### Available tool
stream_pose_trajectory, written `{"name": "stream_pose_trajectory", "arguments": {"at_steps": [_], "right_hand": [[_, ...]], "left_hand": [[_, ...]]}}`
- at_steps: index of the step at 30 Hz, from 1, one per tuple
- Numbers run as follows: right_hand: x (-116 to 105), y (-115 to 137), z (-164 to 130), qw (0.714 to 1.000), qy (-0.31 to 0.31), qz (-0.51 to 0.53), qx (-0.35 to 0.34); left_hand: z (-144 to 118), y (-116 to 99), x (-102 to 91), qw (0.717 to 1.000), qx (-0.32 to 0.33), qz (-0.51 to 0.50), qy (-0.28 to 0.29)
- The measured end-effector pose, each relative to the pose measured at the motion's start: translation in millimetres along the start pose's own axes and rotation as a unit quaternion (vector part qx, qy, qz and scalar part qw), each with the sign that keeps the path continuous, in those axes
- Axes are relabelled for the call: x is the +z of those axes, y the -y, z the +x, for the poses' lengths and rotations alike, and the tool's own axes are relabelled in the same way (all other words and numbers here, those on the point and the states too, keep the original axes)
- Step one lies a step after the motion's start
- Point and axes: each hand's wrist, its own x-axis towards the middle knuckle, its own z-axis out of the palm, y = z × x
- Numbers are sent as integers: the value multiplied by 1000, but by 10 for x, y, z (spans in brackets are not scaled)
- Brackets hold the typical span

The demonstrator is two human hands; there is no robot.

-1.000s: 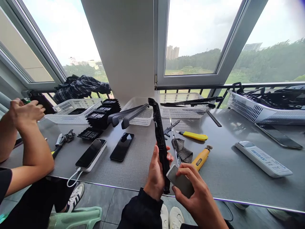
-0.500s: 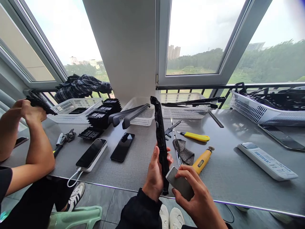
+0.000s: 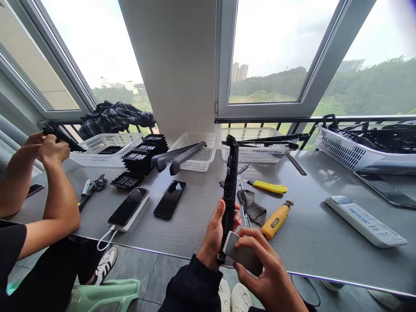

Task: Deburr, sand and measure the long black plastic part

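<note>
My left hand (image 3: 214, 236) is wrapped around the lower end of a long black plastic strip (image 3: 229, 190), fingers closed on it, so the strip stands nearly upright over the near edge of the steel table (image 3: 325, 234), its top leaning a little to the right in front of the white baskets (image 3: 195, 156). My right hand (image 3: 266, 277) grips a small flat grey block (image 3: 242, 256), thumb on top and fingers underneath, and presses its left end against the strip just above the bottom tip, right beside my left palm. Just past my hands on the table lie a crumpled grey cloth (image 3: 251, 207), a yellow-handled tool (image 3: 275, 215) and, farther back, a yellow utility knife (image 3: 267, 186). To the left rest two dark phones (image 3: 169, 199), one of them on a white charger with a cable running off the edge. A white remote (image 3: 365, 221) lies well off to the right. At the far left another person's hands (image 3: 48, 145) are raised, clutching a black part (image 3: 63, 138) above the table
</note>
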Motion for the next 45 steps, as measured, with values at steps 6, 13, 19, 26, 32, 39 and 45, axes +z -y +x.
{"name": "stream_pose_trajectory", "arguments": {"at_steps": [6, 13, 19, 26, 32, 39, 45], "right_hand": [[-16, 13, 17, 1000, -29, 4, -10], [68, 72, 15, 999, -35, 29, 0], [88, 2, 11, 999, -23, 31, 12], [-32, -151, 23, 994, -87, 25, 65], [-78, -139, 12, 995, -93, 13, 44], [-106, -159, -12, 994, -108, -1, 10], [-99, -160, -56, 993, -118, 17, -7]], "left_hand": [[-36, -37, 14, 999, -26, 3, 39], [24, -31, -89, 996, -72, -14, 46], [63, 117, -172, 993, -98, -65, 26], [-13, 312, -122, 991, -121, -59, 11], [-59, 317, -81, 992, -115, -19, 46], [-139, 323, 17, 996, -72, 37, 45], [-263, 338, 106, 993, 5, 110, 35]]}}
